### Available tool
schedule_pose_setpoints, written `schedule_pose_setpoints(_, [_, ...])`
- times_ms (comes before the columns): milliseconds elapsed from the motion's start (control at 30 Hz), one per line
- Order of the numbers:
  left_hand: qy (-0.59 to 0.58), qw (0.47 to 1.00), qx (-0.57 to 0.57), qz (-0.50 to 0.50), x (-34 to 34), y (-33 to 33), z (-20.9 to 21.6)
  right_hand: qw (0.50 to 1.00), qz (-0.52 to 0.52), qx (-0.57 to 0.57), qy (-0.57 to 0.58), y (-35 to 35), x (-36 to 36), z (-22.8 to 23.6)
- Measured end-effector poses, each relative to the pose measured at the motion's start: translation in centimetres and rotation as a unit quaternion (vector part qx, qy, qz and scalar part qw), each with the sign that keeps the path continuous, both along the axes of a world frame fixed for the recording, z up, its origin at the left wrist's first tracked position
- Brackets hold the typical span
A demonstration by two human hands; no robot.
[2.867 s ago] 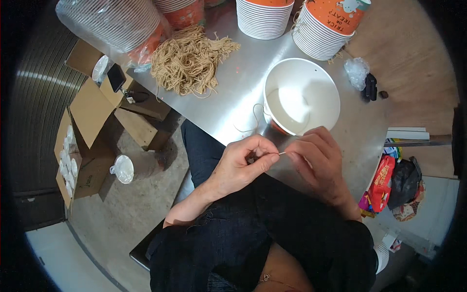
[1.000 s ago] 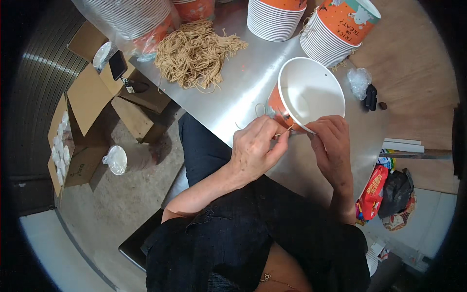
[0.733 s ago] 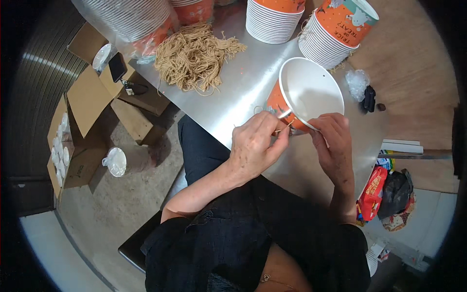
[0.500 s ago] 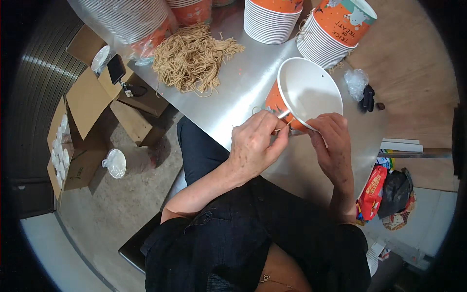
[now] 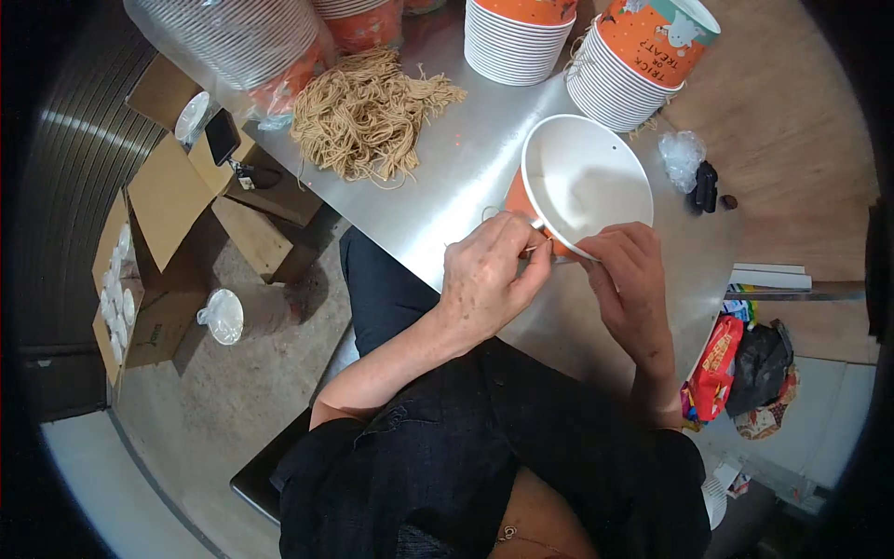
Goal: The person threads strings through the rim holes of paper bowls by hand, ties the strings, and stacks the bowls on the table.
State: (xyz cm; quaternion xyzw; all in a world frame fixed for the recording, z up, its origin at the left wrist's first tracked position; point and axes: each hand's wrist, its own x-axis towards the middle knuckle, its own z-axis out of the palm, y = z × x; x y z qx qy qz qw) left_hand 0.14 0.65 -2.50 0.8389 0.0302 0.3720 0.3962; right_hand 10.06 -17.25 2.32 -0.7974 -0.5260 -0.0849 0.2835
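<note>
A white-lined orange paper bucket (image 5: pixel 585 172) tilts over the metal table before me, its mouth turned toward the upper right. A small dark hole shows near its far rim. My left hand (image 5: pixel 492 272) is closed in a pinch at the bucket's near left side, with a short piece of tan string (image 5: pixel 531 249) between thumb and forefinger. My right hand (image 5: pixel 631 284) is closed on the near rim, thumb and fingers pinching its edge. The spot where the string meets the bucket is mostly hidden by my fingers.
A heap of tan strings (image 5: pixel 363 116) lies on the metal table (image 5: pixel 419 219). Nested bucket stacks (image 5: pixel 517 47) stand along the far side, with another stack (image 5: pixel 626 65) to the right. Clear crumpled plastic (image 5: pixel 682 158) sits at the right. Open cardboard boxes (image 5: pixel 168 317) are on the floor at left.
The bucket has shifted slightly left and tipped a little. My right hand has moved slightly left along with its rim. My left hand has stayed almost in place.
</note>
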Motion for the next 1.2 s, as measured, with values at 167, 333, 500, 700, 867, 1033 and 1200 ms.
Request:
schedule_pose_setpoints(167, [0.028,0.999,-0.037,-0.004,-0.9,-0.4,-1.2,1.0,0.015,-0.022,-0.011,0.0,-0.7,-0.9])
schedule_pose_setpoints(333, [0.062,0.995,-0.075,-0.013,-1.5,-0.3,-1.4,0.999,0.032,-0.034,-0.013,0.2,-0.5,-0.3])
schedule_pose_setpoints(500, [0.05,0.996,-0.076,-0.012,-1.3,0.0,-1.5,0.997,0.022,-0.037,0.071,0.8,0.4,0.4])
schedule_pose_setpoints(700, [0.058,0.997,-0.056,-0.015,-1.3,0.3,-1.5,0.99,0.082,-0.041,0.103,2.3,2.6,0.7])
schedule_pose_setpoints(867, [0.057,0.996,-0.069,-0.019,-1.3,0.4,-1.3,0.972,0.125,-0.09,0.176,3.4,3.9,0.4])
schedule_pose_setpoints(1033, [0.109,0.984,-0.14,-0.03,-1.6,0.5,-0.9,0.97,0.101,-0.066,0.213,3.3,3.7,1.3])
schedule_pose_setpoints(1200, [0.104,0.982,-0.154,-0.035,-1.5,0.6,-1.2,0.98,0.047,0.019,0.192,2.7,3.4,0.7])
